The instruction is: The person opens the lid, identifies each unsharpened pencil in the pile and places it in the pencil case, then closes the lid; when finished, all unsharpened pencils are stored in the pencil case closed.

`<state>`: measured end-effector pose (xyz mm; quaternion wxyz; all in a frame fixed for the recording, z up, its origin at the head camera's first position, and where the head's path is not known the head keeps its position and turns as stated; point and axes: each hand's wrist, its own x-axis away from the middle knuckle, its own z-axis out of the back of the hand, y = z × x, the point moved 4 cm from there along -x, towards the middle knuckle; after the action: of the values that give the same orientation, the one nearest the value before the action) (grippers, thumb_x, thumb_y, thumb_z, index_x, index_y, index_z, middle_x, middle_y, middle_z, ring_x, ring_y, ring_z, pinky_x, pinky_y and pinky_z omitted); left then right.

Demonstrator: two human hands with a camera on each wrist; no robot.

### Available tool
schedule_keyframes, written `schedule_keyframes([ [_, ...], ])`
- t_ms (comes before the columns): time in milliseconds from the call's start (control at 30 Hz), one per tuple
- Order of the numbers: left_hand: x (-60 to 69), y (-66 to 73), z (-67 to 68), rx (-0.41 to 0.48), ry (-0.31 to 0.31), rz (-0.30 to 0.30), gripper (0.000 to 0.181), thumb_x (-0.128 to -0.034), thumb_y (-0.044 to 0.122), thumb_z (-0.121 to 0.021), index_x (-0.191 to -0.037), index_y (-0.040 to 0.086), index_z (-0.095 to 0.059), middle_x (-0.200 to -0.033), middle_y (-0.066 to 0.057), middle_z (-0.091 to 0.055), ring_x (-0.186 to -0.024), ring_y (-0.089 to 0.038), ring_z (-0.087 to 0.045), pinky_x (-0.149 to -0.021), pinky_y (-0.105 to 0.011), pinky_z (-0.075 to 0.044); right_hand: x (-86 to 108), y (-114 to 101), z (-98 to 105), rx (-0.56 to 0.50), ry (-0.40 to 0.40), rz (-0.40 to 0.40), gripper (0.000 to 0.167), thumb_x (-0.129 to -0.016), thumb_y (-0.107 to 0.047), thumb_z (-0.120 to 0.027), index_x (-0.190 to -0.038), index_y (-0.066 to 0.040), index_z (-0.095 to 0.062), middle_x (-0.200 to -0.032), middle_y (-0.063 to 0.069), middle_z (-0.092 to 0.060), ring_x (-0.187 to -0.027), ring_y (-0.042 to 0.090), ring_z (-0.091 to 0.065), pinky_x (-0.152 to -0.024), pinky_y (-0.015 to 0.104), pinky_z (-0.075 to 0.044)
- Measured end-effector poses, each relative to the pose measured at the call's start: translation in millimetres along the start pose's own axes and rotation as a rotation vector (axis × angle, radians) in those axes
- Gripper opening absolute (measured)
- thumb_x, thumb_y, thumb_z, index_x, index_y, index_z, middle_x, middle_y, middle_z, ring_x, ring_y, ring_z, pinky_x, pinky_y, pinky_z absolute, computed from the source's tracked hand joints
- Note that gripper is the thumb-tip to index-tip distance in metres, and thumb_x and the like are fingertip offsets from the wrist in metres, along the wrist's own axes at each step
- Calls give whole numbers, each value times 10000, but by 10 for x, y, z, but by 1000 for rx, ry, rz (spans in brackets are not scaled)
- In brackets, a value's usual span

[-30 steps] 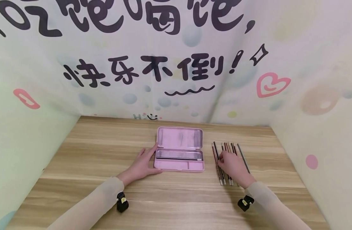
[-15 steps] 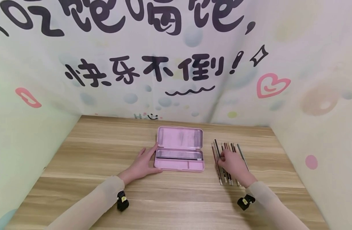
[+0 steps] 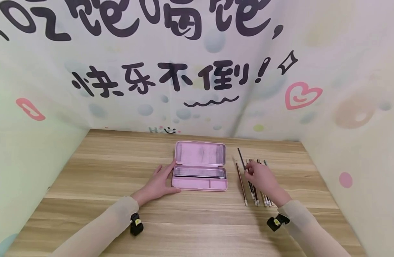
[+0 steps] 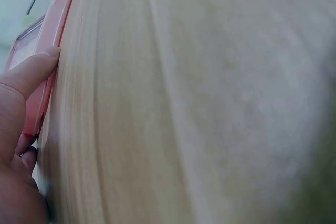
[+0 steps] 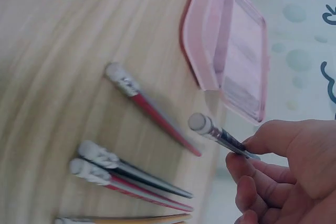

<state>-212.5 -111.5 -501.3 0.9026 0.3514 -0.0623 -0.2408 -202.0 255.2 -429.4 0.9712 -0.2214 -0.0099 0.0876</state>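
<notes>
A pink pencil case [image 3: 199, 184] lies open on the table with its lid [image 3: 201, 153] tilted back. One dark pencil [image 3: 198, 176] lies in its long rear compartment. My left hand [image 3: 155, 184] holds the case's left end, thumb [image 4: 39, 69] along the front edge and other fingers at the side. My right hand [image 3: 262, 178] pinches a dark pencil [image 5: 223, 137] between thumb and index finger. In the right wrist view this pencil is raised off the table, its white eraser end towards the camera. A red pencil [image 5: 155, 114] lies apart below it.
Several more pencils [image 3: 256, 196] lie side by side under and around my right hand, eraser ends towards me. The wood-grain table [image 3: 197, 221] meets a printed cloth wall [image 3: 135, 114] at the back. Pale side walls flank it.
My right hand has drawn the dark pencil up from the row and lifted it clear, its far end shifting forward. The left hand and the case have stayed put.
</notes>
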Motion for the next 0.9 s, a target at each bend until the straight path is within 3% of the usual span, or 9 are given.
schedule_keyframes([
  [700, 22, 12, 2, -2, -5, 5, 1123, -838, 355, -880, -1636, -38, -195, -1620, -265, -377, -1505, -397, -370, -1288, -599, -61, -245, -480, 144, 51, -8, 156, 225, -944, -77, -658, -1153, -11, -706, -826, 15, -736, -574, 92, -536, -515, 285, -454],
  [900, 17, -7, -7, -6, -6, 1, 1126, -842, 352, -880, -1643, -25, -185, -1631, -257, -361, -1511, -394, -361, -1290, -591, -58, -348, -611, 67, 59, -48, 244, 157, -953, -55, -683, -1095, -13, -736, -871, 33, -754, -702, 137, -654, -626, 346, -566],
])
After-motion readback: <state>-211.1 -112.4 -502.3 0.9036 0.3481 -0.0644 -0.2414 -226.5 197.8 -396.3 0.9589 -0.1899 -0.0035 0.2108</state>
